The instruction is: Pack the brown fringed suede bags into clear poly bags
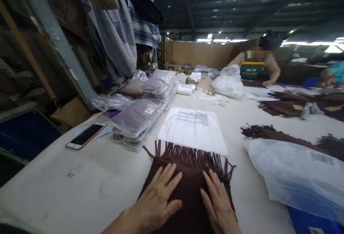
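A dark brown fringed scarf (188,187) lies flat at the near edge of the table, its fringe pointing away from me. My left hand (161,194) rests on its left part, fingers spread. On its right part lies my right hand (217,201), fingers stretched out and palm down. Neither hand grips the cloth. Just beyond the fringe is a white sheet or bag (192,128) with rows of dark print, and the fringe tips meet its near edge.
Stacked bagged grey items (139,117) and a phone (86,135) lie to the left. At right are a plastic bag (295,169) and more brown scarves (290,105). A person (252,65) works across the table (67,191).
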